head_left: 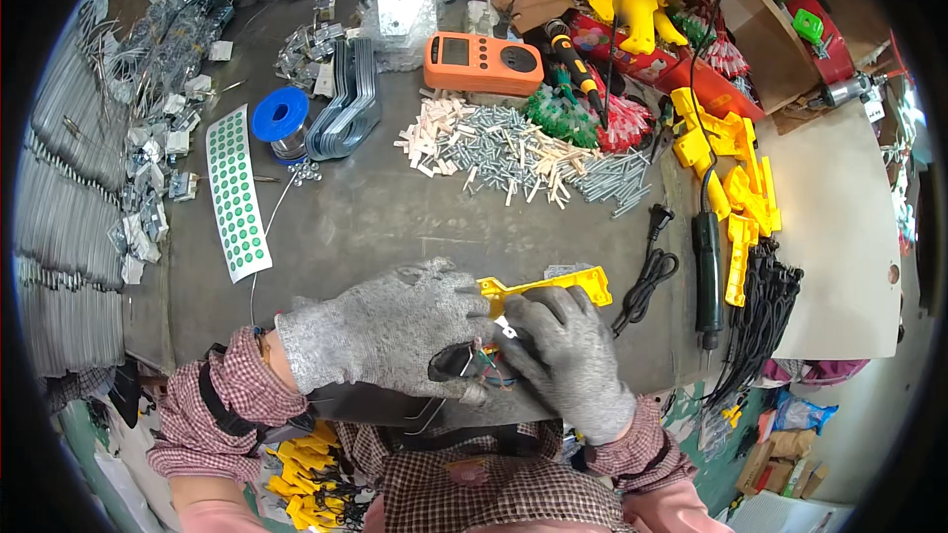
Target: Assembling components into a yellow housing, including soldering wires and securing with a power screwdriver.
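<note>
Both hands wear grey knitted gloves and work close together at the bench's near edge. My left hand [390, 326] is curled, its thumb beside thin coloured wires [491, 365]; its grip is partly hidden. A bent metal rod [427, 417] shows below that thumb. My right hand [578, 360] is closed, with a small white part [505, 327] at its fingertips, close to the left fingertips. Just beyond the fingers lies a yellow plastic housing half [592, 284], partly covered by the right hand. What the wires join to is hidden.
Screws and pale sleeves [513, 153] are heaped beyond my hands, near an orange meter [484, 63]. At right are a black electric screwdriver [707, 276], a coiled cord [647, 281] and yellow housings [736, 188]. A sticker sheet [237, 192] and solder spool [281, 116] lie left.
</note>
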### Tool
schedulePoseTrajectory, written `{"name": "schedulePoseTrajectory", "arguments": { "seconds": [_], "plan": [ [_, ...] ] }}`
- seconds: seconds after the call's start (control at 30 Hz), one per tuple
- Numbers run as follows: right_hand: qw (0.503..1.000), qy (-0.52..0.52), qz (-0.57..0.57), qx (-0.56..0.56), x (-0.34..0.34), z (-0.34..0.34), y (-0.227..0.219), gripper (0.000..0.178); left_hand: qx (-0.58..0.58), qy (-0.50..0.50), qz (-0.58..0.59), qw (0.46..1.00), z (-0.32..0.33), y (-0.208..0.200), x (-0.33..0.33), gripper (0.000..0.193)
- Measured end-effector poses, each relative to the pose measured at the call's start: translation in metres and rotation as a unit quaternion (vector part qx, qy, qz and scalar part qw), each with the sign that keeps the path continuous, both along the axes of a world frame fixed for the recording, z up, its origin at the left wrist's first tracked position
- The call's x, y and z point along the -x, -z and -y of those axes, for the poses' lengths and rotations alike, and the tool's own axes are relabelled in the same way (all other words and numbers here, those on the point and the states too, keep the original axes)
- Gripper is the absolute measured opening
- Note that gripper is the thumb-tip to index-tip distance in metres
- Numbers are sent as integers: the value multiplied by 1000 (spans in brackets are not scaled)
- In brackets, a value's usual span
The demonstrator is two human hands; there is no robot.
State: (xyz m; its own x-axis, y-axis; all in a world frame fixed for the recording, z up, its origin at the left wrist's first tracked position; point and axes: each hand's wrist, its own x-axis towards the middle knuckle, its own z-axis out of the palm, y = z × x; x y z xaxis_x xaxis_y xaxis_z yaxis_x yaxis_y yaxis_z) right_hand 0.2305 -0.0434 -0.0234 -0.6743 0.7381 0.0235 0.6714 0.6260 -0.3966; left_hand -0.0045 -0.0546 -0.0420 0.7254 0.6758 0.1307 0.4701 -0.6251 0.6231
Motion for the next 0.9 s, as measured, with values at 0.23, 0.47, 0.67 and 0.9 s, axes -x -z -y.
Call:
{"name": "schedulePoseTrajectory", "arguments": {
  "seconds": [0.23,0.47,0.67,0.9],
  "plan": [
    [947,-263,-36,181,-34,-55,-18,57,-18,6,-7,1000,0,3,0,57],
    [931,-304,-33,201,-28,-74,-14,52,-9,-4,-11,1000,-1,4,-2,57],
    [947,-256,-72,181,-31,-61,-3,50,-21,2,-47,999,0,2,-2,57],
    [952,-278,-34,122,-24,-70,-8,45,-32,-65,-87,994,5,-18,-1,77]
  ]
}}
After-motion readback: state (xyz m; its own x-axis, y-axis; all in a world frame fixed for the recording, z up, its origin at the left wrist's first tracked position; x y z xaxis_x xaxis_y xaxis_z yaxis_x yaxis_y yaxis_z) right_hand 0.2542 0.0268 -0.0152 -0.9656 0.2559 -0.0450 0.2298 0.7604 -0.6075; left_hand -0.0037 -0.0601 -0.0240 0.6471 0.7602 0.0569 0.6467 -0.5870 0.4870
